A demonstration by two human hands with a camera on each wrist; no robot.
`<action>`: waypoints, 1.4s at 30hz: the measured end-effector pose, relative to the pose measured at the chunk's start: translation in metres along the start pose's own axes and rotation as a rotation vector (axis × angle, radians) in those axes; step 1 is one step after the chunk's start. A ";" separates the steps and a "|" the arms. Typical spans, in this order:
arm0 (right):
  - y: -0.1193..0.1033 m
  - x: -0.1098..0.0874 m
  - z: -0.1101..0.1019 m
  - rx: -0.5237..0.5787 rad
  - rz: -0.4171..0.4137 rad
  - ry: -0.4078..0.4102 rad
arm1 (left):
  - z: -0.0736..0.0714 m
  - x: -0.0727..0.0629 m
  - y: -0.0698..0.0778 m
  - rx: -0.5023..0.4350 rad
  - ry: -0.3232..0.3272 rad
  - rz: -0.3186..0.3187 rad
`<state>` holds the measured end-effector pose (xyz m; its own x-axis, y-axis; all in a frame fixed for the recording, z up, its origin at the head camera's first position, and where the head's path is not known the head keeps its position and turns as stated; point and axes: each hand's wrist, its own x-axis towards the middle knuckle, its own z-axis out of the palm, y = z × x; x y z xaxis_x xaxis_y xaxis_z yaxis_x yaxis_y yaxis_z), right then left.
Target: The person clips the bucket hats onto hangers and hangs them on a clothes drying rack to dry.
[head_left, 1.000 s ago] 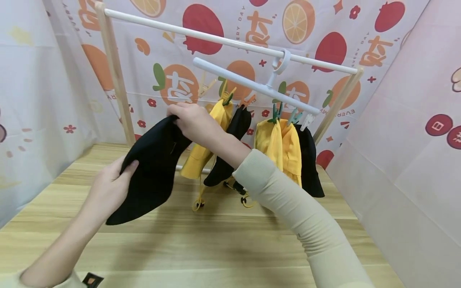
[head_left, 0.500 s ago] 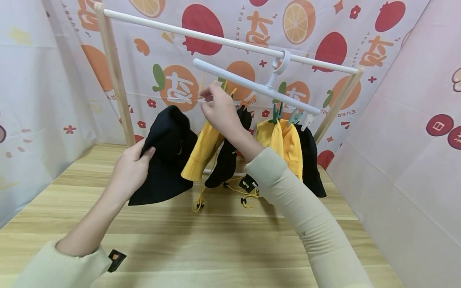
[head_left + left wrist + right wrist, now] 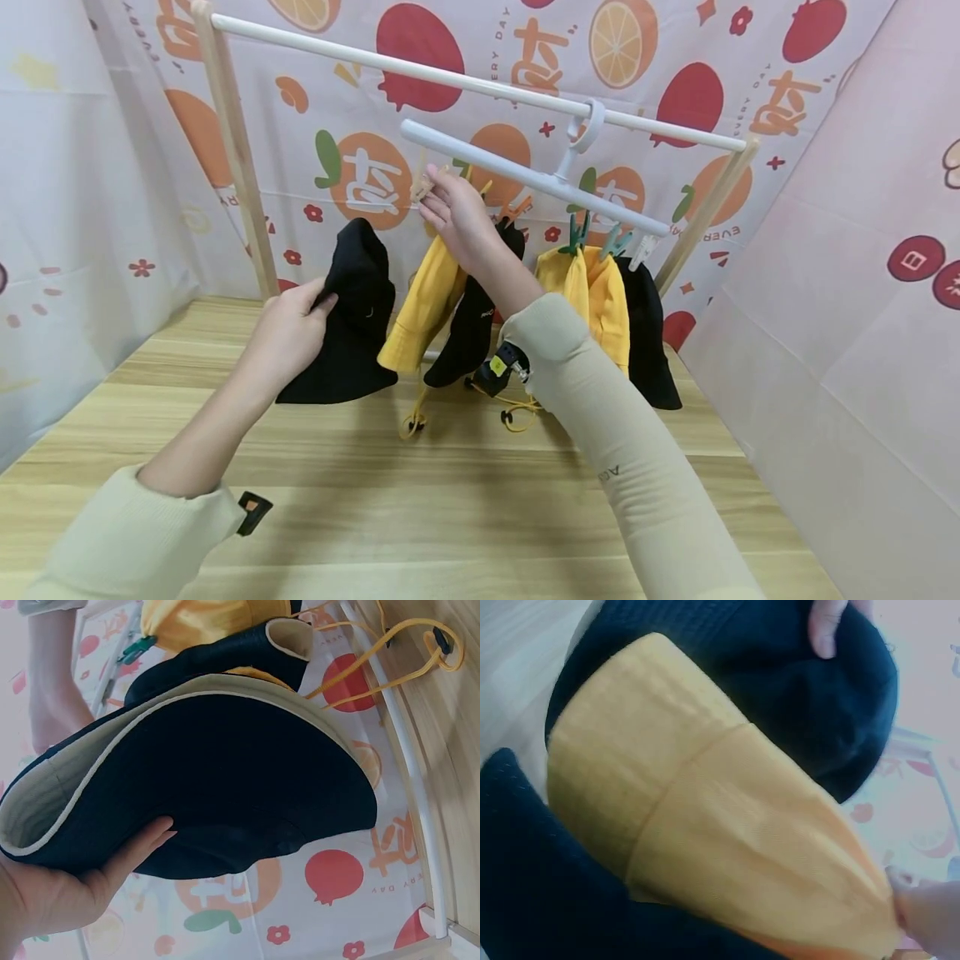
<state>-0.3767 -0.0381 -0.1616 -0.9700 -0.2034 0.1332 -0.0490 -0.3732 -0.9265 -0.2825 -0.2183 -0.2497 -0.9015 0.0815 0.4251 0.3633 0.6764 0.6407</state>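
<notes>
My left hand (image 3: 288, 333) pinches the edge of a black bucket hat (image 3: 352, 325), thumb on the near side. In the left wrist view the thumb presses the hat's dark cloth (image 3: 217, 772), and a pale lining edges it. My right hand (image 3: 461, 221) is raised under the left end of a white hanger (image 3: 480, 156), pinching a pale clothespin (image 3: 422, 187) between thumb and fingers. Just beneath that hand hangs a yellow bucket hat (image 3: 423, 312), which fills much of the right wrist view. A folded black hat (image 3: 468, 333) hangs beside it, partly behind my forearm.
The hanger hooks over a white rod (image 3: 480, 83) on a wooden stand (image 3: 236, 158). Further right, green and blue clothespins (image 3: 577, 233) hold another yellow hat (image 3: 581, 283); a black hat (image 3: 648, 333) hangs at the end. Yellow cords (image 3: 412, 421) dangle near the wood-grain table (image 3: 450, 517).
My right hand has let go of the black hat and moved up and right to the pale clothespin. My left hand has brought the hat up and right, beside the yellow one.
</notes>
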 end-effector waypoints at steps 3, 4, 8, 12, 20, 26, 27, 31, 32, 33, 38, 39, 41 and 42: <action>0.005 0.003 -0.002 0.101 -0.031 0.003 | 0.001 0.000 0.003 -0.013 -0.016 0.002; 0.007 0.004 -0.003 0.133 -0.035 0.004 | 0.001 0.000 0.004 -0.018 -0.023 0.003; 0.012 0.008 -0.006 0.247 -0.028 -0.023 | 0.001 -0.001 0.008 -0.021 -0.031 0.009; 0.016 0.010 -0.006 0.323 -0.030 -0.043 | 0.002 -0.002 0.010 -0.031 -0.045 0.007; 0.024 0.007 -0.008 0.456 -0.033 -0.107 | 0.003 -0.005 0.009 -0.040 -0.033 0.052; 0.033 0.001 -0.012 0.488 -0.037 -0.268 | -0.001 -0.005 0.007 -0.008 -0.071 0.090; 0.034 0.000 -0.012 0.482 -0.047 -0.290 | -0.002 -0.005 0.007 -0.003 -0.078 0.092; 0.037 -0.002 -0.015 0.506 -0.088 -0.370 | -0.006 -0.007 0.008 0.008 -0.092 0.098; 0.038 -0.003 -0.016 0.516 -0.094 -0.385 | -0.006 -0.008 0.009 0.009 -0.092 0.099; 0.038 -0.003 -0.016 0.523 -0.096 -0.396 | -0.006 -0.008 0.010 0.008 -0.092 0.102; 0.039 -0.004 -0.021 0.541 -0.093 -0.410 | -0.007 -0.009 0.013 0.006 -0.080 0.122; 0.039 -0.004 -0.021 0.546 -0.091 -0.404 | -0.007 -0.010 0.013 0.006 -0.078 0.124; 0.039 -0.005 -0.023 0.547 -0.091 -0.399 | -0.007 -0.010 0.014 0.003 -0.079 0.126; 0.038 -0.005 -0.023 0.540 -0.092 -0.398 | -0.008 -0.010 0.014 0.001 -0.080 0.126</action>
<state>-0.3791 -0.0301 -0.2062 -0.8007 -0.4283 0.4188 0.0988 -0.7840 -0.6129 -0.2666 -0.2151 -0.2402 -0.8646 0.2240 0.4497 0.4746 0.6581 0.5845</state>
